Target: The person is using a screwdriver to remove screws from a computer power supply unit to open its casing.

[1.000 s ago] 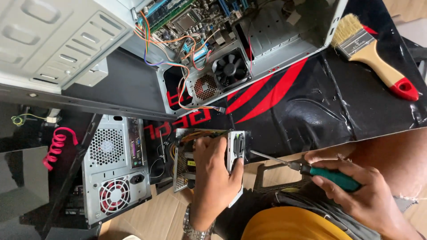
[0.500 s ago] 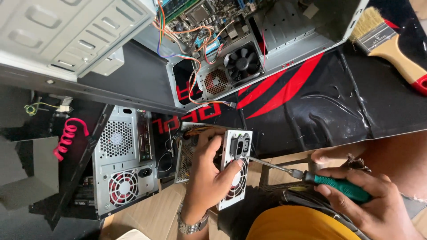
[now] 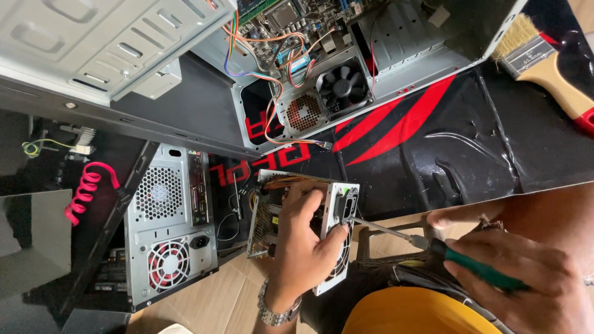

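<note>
Left hand (image 3: 303,247) still grips power supply unit (image 3: 337,213); right hand (image 3: 526,278), closed on screwdriver (image 3: 433,246), has brought tip to PSU's edge.

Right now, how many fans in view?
4. Black fan and a grilled fan in the open case; red-bladed fan on the left tower's rear; one in the power supply, partly covered by the left hand. Others may be hidden.

Two computer cases (image 3: 346,68) (image 3: 170,232), one power supply (image 3: 334,204) (held), one paintbrush (image 3: 544,65)
</note>
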